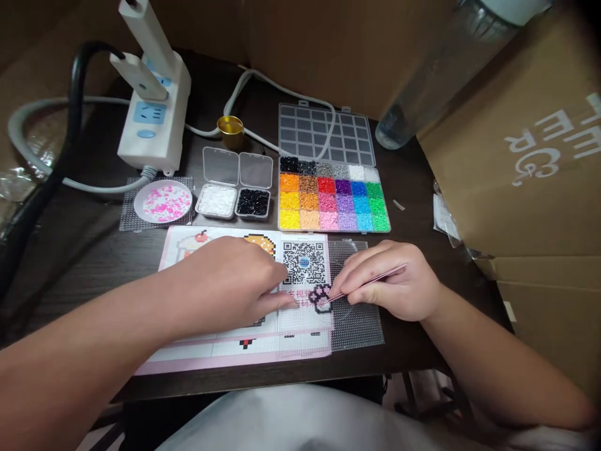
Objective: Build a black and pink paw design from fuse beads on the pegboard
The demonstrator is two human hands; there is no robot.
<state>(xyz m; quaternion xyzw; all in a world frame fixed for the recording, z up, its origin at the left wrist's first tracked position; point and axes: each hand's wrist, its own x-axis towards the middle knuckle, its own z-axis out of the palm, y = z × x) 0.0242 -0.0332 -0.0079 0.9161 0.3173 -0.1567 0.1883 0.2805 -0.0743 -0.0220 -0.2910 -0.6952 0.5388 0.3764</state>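
Observation:
My right hand [392, 282] is closed around pink tweezers [369, 283], their tips pointing left at a small paw shape [322, 299] of black, pink and white fuse beads. The paw sits on a clear pegboard [359, 329], which lies partly over a printed pattern sheet [206, 354]. My left hand [239, 282] rests low over the sheet, left of the paw. Its thumb is stretched out and stands apart from the curled index finger; the other fingers are mostly hidden beneath the hand. Nothing shows between thumb and index finger.
Behind the sheet lie an open multicolour bead box [335, 202], tubs of white beads [216, 202] and black beads [253, 203], and a dish [141, 210] of pink and white beads. Farther back stand a gold cup [231, 133], a power strip [154, 128] and a clear bottle [413, 100].

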